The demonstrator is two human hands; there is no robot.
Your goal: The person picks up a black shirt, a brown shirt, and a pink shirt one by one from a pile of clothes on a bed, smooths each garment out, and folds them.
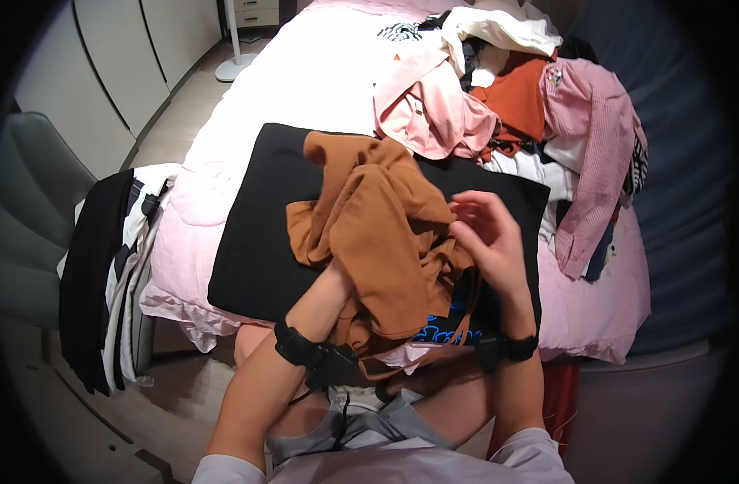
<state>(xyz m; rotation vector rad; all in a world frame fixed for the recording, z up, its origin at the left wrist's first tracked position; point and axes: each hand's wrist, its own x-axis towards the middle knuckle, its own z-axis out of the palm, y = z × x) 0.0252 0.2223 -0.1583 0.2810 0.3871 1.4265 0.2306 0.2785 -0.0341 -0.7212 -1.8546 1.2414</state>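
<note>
A brown cloth garment [378, 242] lies bunched in front of me, with a thin brown cord [466, 317] trailing from its right side. My left forearm enters its folds, and the cloth hides the left hand past the wrist [333, 281]. At the garment's right edge, my right hand [490, 236] is curled, thumb and fingertips pinching the cloth. Beneath the brown garment a black cloth item [248, 242] is spread flat; blue lettering shows near its front edge. Each wrist wears a black strap.
A pink quilt [188, 254] covers the bed. At the far right are piled clothes: a pink garment [433, 115], a rust-red one [517, 97] and a striped pink shirt [596, 133]. A grey chair [33, 199] at left carries black trousers [97, 278]. A white stand base [235, 68] stands beyond.
</note>
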